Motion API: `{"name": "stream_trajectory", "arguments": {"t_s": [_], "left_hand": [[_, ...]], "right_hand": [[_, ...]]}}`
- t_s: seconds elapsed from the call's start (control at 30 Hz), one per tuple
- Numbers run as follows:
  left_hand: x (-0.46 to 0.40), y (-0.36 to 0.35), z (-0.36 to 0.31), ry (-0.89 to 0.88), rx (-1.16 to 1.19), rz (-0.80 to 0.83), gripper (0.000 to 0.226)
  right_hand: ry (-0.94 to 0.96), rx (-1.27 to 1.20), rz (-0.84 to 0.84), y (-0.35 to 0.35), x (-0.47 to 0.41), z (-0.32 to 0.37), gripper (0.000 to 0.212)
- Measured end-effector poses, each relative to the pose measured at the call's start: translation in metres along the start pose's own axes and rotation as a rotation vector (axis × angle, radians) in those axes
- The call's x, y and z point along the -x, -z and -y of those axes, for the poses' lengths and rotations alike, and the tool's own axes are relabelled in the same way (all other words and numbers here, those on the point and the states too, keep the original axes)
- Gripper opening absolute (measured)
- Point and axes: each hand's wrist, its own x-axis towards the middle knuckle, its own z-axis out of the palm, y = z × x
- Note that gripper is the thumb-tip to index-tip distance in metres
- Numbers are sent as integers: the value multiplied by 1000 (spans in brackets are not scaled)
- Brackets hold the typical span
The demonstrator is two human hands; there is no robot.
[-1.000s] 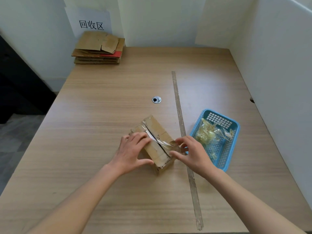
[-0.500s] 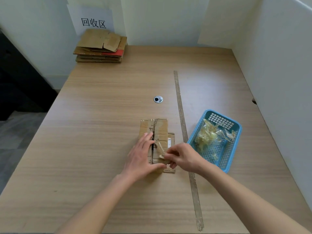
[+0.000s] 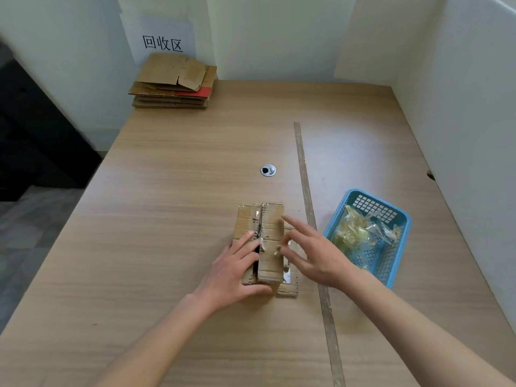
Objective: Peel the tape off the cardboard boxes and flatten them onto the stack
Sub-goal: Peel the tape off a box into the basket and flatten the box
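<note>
A small cardboard box point(image 3: 272, 219) lies on the table point(image 3: 167, 219) in front of me, its top flaps split along the middle seam. My left hand point(image 3: 234, 275) rests on the box's left half, fingers straight on top and thumb along the near end. A thin strip of clear tape point(image 3: 264, 241) runs from the seam toward my right hand point(image 3: 312, 255). That hand hovers over the box's right side and pinches the strip's end, with the index finger stretched out. The stack of flattened boxes point(image 3: 174, 82) sits at the table's far left corner.
A blue plastic basket point(image 3: 396, 219) holding crumpled clear tape stands right of the box. A long strip of old tape point(image 3: 307, 191) runs along the tabletop. A round metal grommet point(image 3: 268, 170) lies beyond the box. White walls close the back and right sides.
The box was turned from a slant to lie straight toward me. My right hand lifted from the near seam and moved right, drawing the tape strip with it. My left hand stayed on the box.
</note>
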Motion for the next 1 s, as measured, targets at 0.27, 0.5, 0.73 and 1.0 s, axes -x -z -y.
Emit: {"name": "stream_trajectory", "arguments": {"t_s": [0.27, 0.5, 0.73, 1.0], "left_hand": [[6, -4, -8, 139, 214, -226, 81], [14, -2, -21, 273, -43, -159, 88], [-7, 3, -16, 498, -70, 57, 137], [0, 41, 22, 100, -33, 296, 126]], "right_hand": [[28, 187, -3, -8, -10, 22, 20], [12, 251, -143, -16, -10, 32, 24], [-32, 245, -153, -12, -13, 49, 11], [-470, 146, -413, 86, -16, -39, 16]]}}
